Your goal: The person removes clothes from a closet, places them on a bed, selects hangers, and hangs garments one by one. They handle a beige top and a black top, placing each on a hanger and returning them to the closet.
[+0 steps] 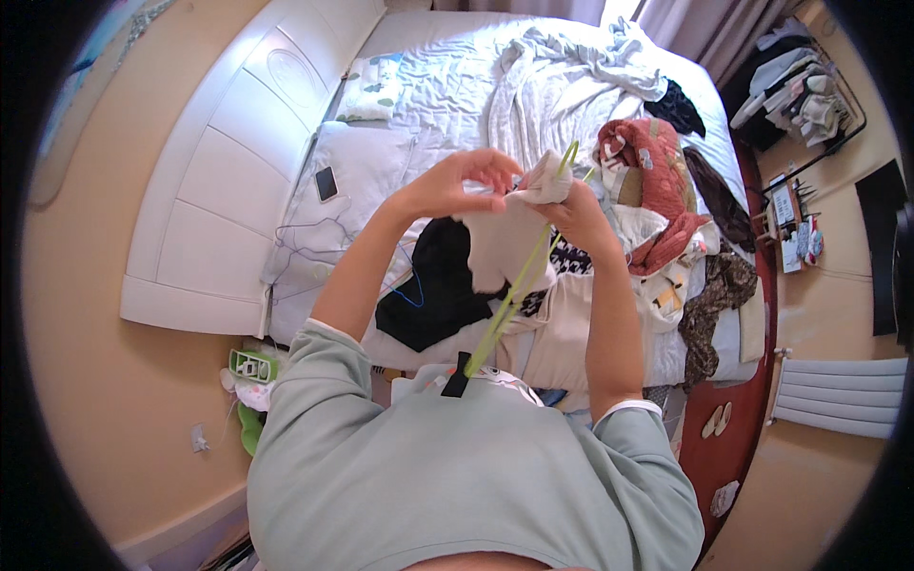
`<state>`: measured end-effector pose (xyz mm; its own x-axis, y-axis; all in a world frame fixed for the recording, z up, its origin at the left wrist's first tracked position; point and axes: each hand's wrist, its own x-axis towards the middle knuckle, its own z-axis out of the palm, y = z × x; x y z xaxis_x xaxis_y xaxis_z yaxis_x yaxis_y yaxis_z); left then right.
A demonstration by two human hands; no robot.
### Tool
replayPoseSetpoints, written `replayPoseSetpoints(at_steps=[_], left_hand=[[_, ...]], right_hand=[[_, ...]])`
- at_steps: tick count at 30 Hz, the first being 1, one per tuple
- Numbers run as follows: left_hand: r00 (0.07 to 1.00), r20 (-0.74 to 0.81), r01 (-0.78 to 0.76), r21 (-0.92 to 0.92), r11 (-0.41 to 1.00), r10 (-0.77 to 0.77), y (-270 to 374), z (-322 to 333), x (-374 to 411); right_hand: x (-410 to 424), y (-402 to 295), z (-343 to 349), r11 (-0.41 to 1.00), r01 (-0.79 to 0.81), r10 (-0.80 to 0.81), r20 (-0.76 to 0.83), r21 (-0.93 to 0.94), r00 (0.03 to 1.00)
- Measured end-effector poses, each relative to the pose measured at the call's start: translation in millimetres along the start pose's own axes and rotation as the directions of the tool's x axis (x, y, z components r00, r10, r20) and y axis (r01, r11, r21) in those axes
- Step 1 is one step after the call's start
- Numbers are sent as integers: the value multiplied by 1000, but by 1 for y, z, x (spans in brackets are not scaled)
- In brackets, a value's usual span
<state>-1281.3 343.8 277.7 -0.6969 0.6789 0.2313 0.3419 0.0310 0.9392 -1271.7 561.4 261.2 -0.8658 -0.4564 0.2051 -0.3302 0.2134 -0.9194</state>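
A small off-white garment hangs in front of me above the bed, its upper end bunched up. My right hand grips that bunched cloth together with a yellow-green clothes hanger, whose hook end rises above the hand. At the garment's left side is my left hand, thumb and fingers apart and curved. Its thumb overlaps the cloth in view; whether it touches cannot be told. Below the garment lie a black garment and a black-and-white patterned cloth, partly covered.
Several wire hangers and a smartphone lie on the bed's left side by the white headboard. A red quilted garment and a brown patterned cloth lie to the right. A clothes rack stands beyond the bed.
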Motion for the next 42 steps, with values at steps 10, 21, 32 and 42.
replayPoseSetpoints(at_steps=[10,21,32,42], left_hand=[[872,-400,44,-511,858,-283,30,13,-16],[818,-410,64,-632,772,-403,21,25,-17],[862,-507,11,-40,999,-30,11,25,-15],[953,-145,213,-303,929,-266,-27,38,-27]], right_hand=[[3,0,32,992,0,48,-393,122,918],[-18,-16,70,956,-157,37,-431,-246,901],[-5,-29,39,976,-6,62,-252,219,966],[-20,-41,41,992,-44,58,-116,115,992]])
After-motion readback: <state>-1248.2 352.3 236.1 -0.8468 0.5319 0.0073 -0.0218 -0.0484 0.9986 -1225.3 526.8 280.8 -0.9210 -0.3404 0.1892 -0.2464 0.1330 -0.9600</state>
